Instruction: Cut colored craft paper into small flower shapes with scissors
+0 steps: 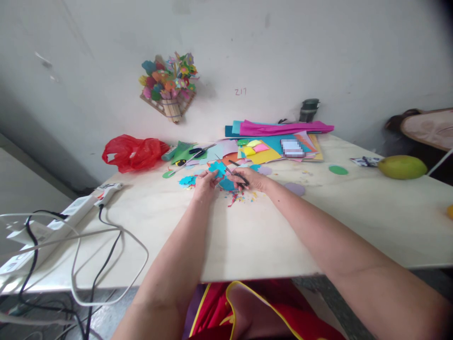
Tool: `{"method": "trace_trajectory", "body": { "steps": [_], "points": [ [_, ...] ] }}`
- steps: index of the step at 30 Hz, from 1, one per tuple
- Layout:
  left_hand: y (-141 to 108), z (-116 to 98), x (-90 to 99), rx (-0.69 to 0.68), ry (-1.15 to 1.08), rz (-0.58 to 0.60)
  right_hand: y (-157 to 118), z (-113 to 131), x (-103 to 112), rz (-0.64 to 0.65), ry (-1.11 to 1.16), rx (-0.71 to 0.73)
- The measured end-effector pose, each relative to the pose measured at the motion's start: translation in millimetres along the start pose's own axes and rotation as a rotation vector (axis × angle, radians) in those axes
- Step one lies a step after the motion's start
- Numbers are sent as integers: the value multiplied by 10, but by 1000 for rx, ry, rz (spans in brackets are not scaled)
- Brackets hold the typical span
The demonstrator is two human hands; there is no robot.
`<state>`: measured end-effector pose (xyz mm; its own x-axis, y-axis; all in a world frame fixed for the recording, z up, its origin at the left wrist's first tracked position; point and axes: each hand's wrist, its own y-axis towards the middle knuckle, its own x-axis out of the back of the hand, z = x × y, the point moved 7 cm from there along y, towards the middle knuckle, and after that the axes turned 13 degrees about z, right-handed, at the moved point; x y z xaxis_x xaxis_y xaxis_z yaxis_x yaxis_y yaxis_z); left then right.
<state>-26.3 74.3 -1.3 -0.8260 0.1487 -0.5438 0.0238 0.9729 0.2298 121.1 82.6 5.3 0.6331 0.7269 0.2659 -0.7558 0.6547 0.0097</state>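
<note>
Between the fingers of my left hand [206, 183] is a blue paper flower [217, 168] with scalloped edges. My right hand [249, 179] grips a pair of scissors [241, 179] by its dark handles, and the blades point up and left beside the flower. Just left of my left hand lies a small pile of blue paper flowers [187, 181]. Under and between the hands sits a blue paper piece [227, 184]. Tiny coloured paper scraps [238, 197] are scattered on the table in front of it.
Coloured paper sheets [268, 153] and a second pair of scissors [198, 151] lie behind the hands. A red plastic bag [132, 153] sits back left. Power strips [67, 222] and loose cables [122, 230] cover the left side. A mango-like fruit [402, 167] rests at right.
</note>
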Motion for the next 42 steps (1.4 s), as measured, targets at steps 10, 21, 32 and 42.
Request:
{"method": "trace_trajectory", "body": {
  "steps": [10,21,32,42],
  "points": [
    [11,4,13,4,-4,-8,-7,10,4,-36,30,-8],
    [20,-15,26,-29,16,12,-79,80,-81,122,71,14],
    [14,6,-10,2,66,65,-129,117,10,101,18,0],
    [-3,3,-29,7,75,76,-104,71,35,86,34,11]
  ]
}}
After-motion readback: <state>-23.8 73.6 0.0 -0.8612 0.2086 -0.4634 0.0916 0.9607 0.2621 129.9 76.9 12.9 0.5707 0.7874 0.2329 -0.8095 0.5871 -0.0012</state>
